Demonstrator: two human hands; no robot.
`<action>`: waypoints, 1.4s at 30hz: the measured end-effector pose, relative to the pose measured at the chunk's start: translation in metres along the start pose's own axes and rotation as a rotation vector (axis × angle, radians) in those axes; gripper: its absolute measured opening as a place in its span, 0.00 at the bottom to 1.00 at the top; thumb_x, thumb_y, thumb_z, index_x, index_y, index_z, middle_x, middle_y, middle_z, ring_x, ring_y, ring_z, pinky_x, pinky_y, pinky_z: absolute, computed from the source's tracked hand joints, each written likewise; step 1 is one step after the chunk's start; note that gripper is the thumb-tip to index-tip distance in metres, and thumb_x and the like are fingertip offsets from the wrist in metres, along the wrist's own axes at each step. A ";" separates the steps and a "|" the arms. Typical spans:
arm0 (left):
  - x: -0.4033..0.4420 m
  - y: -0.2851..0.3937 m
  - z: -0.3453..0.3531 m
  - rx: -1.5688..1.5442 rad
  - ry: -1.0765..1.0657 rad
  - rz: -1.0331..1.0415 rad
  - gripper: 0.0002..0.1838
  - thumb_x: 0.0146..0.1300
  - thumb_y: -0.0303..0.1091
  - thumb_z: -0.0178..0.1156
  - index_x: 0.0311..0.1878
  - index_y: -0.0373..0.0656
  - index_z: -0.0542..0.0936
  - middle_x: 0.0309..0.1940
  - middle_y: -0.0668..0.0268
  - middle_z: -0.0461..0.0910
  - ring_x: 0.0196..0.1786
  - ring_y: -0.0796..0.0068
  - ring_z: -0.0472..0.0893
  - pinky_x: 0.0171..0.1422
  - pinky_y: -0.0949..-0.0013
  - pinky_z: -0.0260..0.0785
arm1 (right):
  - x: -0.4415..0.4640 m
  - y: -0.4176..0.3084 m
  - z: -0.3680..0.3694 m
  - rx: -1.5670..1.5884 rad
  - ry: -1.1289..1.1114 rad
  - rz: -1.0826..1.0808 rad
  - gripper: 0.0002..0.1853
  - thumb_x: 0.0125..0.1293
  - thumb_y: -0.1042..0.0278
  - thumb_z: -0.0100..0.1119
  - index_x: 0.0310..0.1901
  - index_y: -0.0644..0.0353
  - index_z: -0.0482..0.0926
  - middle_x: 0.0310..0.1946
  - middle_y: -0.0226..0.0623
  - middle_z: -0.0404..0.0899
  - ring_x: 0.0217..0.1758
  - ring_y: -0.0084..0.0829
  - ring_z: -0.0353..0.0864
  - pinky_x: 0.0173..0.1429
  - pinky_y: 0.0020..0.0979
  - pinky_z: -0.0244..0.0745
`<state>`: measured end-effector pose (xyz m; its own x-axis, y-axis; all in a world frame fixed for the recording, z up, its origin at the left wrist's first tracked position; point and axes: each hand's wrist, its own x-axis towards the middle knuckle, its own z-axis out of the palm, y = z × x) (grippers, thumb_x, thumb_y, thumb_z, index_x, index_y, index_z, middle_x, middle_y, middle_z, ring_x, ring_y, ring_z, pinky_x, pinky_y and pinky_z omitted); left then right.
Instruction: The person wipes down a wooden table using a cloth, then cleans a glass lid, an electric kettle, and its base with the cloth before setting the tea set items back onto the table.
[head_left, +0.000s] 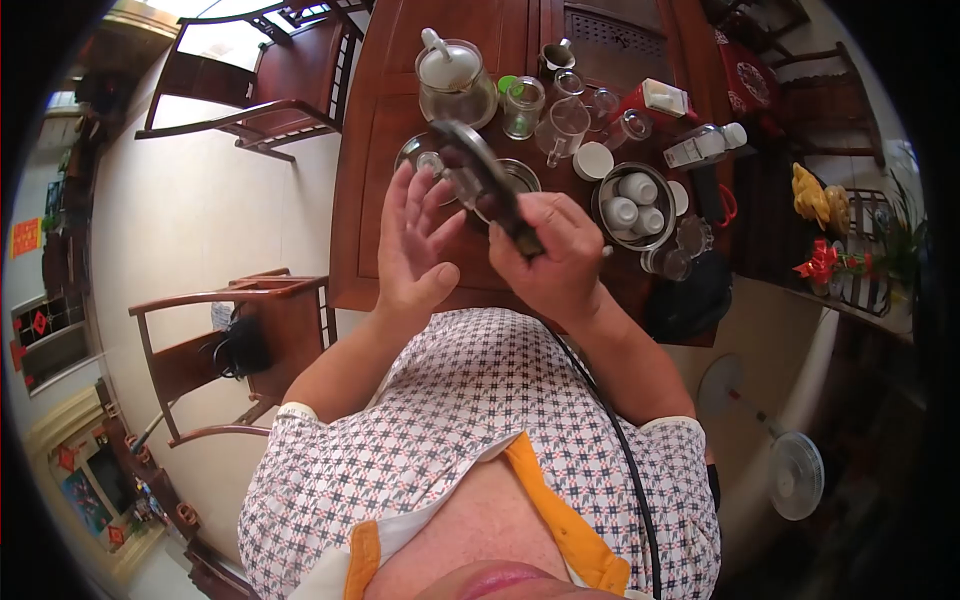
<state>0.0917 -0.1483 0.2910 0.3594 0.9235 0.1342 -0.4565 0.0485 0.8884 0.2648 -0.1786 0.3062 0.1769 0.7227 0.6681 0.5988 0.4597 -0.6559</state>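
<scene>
My right hand (552, 240) grips the lower end of a dark, round-edged object (480, 172), blurred by motion and raised above the front of the table. My left hand (415, 240) is just left of it, palm turned up and fingers spread, holding nothing. Behind the dark object, a steel pan or dish (521, 176) and a glass lid (428, 160) are partly hidden. A large glass pot with a white lid (457, 88) stands beyond my hands. Right of my right hand, a steel bowl (636, 205) holds several white cups.
Glass jars and a glass pitcher (567, 125) stand mid-table, with a white round lid (593, 161), a tissue box (664, 98) and a white-capped bottle (705, 146) to the right. Wooden chairs (240, 350) are at the left. A fan (796, 475) stands at the lower right.
</scene>
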 end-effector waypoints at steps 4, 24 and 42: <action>0.008 -0.008 0.007 -0.282 -0.022 -0.198 0.49 0.63 0.42 0.72 0.80 0.40 0.53 0.75 0.51 0.62 0.72 0.63 0.71 0.75 0.57 0.64 | -0.012 -0.012 0.008 -0.100 -0.118 -0.061 0.20 0.45 0.72 0.74 0.44 0.60 0.84 0.36 0.37 0.84 0.36 0.38 0.85 0.39 0.35 0.82; 0.006 -0.043 0.017 -0.581 -0.318 -0.393 0.37 0.76 0.62 0.44 0.72 0.39 0.67 0.67 0.57 0.72 0.69 0.62 0.73 0.75 0.56 0.66 | 0.023 -0.036 -0.015 0.093 0.093 -0.119 0.22 0.59 0.57 0.76 0.50 0.59 0.82 0.47 0.41 0.82 0.49 0.41 0.83 0.52 0.39 0.81; 0.000 -0.032 0.036 -0.711 -0.142 -0.731 0.36 0.74 0.60 0.43 0.72 0.40 0.68 0.66 0.55 0.75 0.67 0.59 0.76 0.74 0.52 0.67 | -0.014 0.014 -0.057 -0.083 0.035 0.286 0.12 0.67 0.71 0.70 0.50 0.62 0.84 0.43 0.40 0.83 0.43 0.35 0.83 0.50 0.32 0.77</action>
<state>0.1360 -0.1632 0.2786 0.8148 0.5264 -0.2430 -0.4470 0.8373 0.3148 0.3155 -0.2115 0.3077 0.3739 0.7978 0.4730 0.5823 0.1950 -0.7893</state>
